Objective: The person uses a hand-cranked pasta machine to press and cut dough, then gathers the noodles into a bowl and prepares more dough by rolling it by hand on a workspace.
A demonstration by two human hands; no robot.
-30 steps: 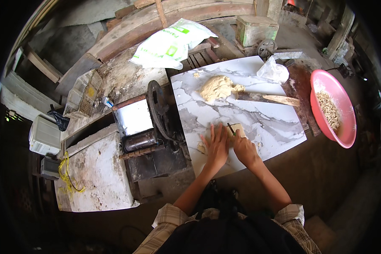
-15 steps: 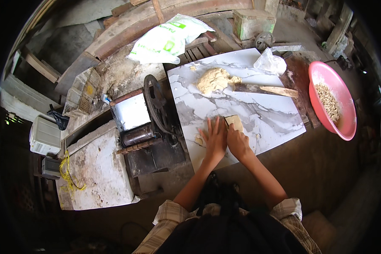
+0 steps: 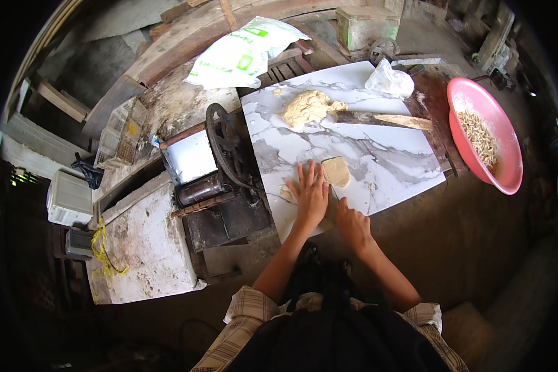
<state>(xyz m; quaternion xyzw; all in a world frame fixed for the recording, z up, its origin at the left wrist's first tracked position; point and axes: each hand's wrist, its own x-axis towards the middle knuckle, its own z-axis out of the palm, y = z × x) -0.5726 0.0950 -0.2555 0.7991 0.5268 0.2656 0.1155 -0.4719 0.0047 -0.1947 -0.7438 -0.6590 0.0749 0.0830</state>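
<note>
My left hand lies with fingers spread on the marble-patterned board, its fingertips beside a flat, squarish piece of dough. My right hand is closed around a knife; its thin blade shows between the hand and the dough piece, and the handle is hidden in the fist. A thin dough scrap lies left of my left hand. Farther off on the board sits a big lump of dough. Against it rests a long, dark, flat tool with a pale wooden end.
A hand-cranked roller machine with a large wheel stands left of the board. To the right is a pink basin holding small pale pieces. A clear plastic bag lies at the board's far corner, a white-and-green sack behind it.
My right hand has drawn back toward me with the knife, away from the dough piece. My left hand has moved slightly left, and more of the dough piece shows.
</note>
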